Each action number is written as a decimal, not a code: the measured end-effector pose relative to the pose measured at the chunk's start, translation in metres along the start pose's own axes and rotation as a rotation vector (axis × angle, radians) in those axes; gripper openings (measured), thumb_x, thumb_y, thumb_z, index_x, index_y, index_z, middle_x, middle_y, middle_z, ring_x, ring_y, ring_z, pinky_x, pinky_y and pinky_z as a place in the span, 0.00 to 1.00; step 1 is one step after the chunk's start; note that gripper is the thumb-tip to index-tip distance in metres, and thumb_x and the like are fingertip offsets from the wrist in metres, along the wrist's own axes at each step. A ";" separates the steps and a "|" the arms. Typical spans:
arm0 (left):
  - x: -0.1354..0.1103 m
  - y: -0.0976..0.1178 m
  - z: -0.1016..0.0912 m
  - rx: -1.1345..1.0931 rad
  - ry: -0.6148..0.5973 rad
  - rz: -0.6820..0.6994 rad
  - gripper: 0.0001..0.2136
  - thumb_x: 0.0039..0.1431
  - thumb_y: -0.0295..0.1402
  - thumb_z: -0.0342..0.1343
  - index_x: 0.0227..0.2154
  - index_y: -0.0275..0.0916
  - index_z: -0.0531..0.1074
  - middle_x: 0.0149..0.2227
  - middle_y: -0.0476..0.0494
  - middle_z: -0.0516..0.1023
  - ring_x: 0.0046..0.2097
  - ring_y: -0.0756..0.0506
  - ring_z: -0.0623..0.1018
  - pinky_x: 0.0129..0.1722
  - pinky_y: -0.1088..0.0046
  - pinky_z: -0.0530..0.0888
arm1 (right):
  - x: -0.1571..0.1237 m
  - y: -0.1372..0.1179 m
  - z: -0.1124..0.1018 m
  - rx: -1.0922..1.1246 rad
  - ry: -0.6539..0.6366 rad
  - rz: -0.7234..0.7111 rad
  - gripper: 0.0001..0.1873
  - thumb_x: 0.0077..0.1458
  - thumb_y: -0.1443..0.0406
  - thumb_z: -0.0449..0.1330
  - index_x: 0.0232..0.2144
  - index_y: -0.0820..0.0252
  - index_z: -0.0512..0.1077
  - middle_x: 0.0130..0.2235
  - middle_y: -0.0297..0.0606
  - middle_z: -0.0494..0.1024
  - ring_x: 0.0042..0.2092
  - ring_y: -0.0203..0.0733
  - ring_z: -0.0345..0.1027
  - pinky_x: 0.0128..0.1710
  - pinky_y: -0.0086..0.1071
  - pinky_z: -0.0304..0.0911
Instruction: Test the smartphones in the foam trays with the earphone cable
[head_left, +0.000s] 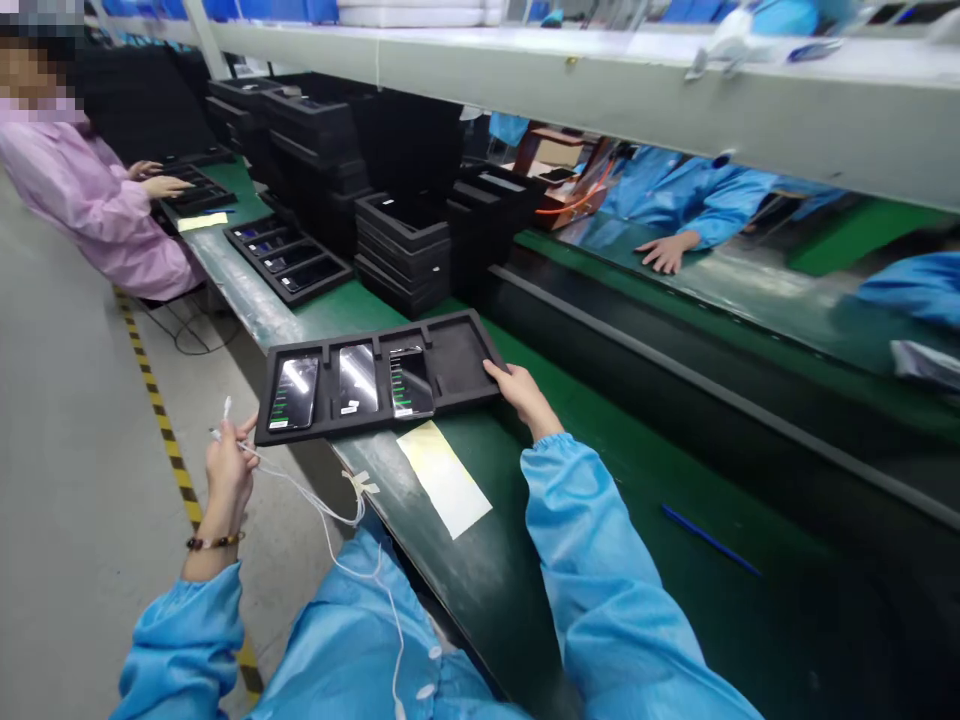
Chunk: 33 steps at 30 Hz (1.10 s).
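A black foam tray (465, 350) is held slightly askew over the bench, its left end past the edge. Three smartphones lie in its slots: a left phone (293, 394), a middle phone (358, 380) and a right phone (410, 383); the two outer screens show green bars. The rightmost slot holds no phone. My right hand (521, 395) is closed on the tray's right end, thumb on top. My left hand (230, 462) is closed on a white cable (300, 488), plug ends sticking up, with its fingers at the tray's left end. Whether they bear the tray's weight I cannot tell.
A paper slip (446, 480) and a blue pen (709, 538) lie on the green bench (480, 590). Beyond are another phone tray (289, 258) and stacked foam trays (403, 250). A person in pink (97, 200) works at left; a co-worker's hand (667, 252) rests across the line. A shelf (600, 90) runs overhead.
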<state>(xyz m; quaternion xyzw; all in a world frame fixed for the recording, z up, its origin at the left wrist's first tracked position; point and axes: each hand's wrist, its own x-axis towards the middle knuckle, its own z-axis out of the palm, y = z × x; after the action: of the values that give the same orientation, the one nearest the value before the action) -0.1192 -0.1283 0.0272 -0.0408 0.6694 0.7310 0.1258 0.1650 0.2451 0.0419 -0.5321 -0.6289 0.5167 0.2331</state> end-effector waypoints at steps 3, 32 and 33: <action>-0.010 0.003 0.001 -0.132 -0.105 -0.061 0.22 0.72 0.43 0.60 0.25 0.39 0.61 0.41 0.36 0.88 0.17 0.60 0.52 0.14 0.85 0.52 | -0.042 0.011 -0.046 0.149 0.001 0.029 0.25 0.66 0.43 0.65 0.48 0.57 0.80 0.39 0.44 0.87 0.36 0.49 0.81 0.36 0.41 0.79; -0.072 -0.024 0.230 0.929 -0.949 0.531 0.17 0.75 0.37 0.52 0.31 0.39 0.80 0.20 0.52 0.61 0.27 0.44 0.63 0.31 0.69 0.59 | -0.367 0.181 -0.112 -0.377 1.026 -0.117 0.23 0.73 0.47 0.61 0.50 0.58 0.83 0.53 0.51 0.79 0.57 0.58 0.76 0.65 0.60 0.69; -0.074 -0.023 0.240 0.935 -0.927 0.556 0.17 0.76 0.37 0.51 0.32 0.39 0.80 0.20 0.52 0.61 0.27 0.44 0.63 0.32 0.69 0.59 | -0.365 0.181 -0.110 -0.375 1.019 -0.125 0.22 0.73 0.47 0.61 0.50 0.58 0.83 0.53 0.51 0.79 0.56 0.57 0.76 0.65 0.59 0.69</action>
<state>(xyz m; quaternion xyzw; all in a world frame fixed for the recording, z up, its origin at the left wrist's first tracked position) -0.0164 0.1008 0.0461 0.5044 0.7759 0.3146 0.2110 0.4541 -0.0607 0.0121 -0.7091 -0.5482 0.0577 0.4396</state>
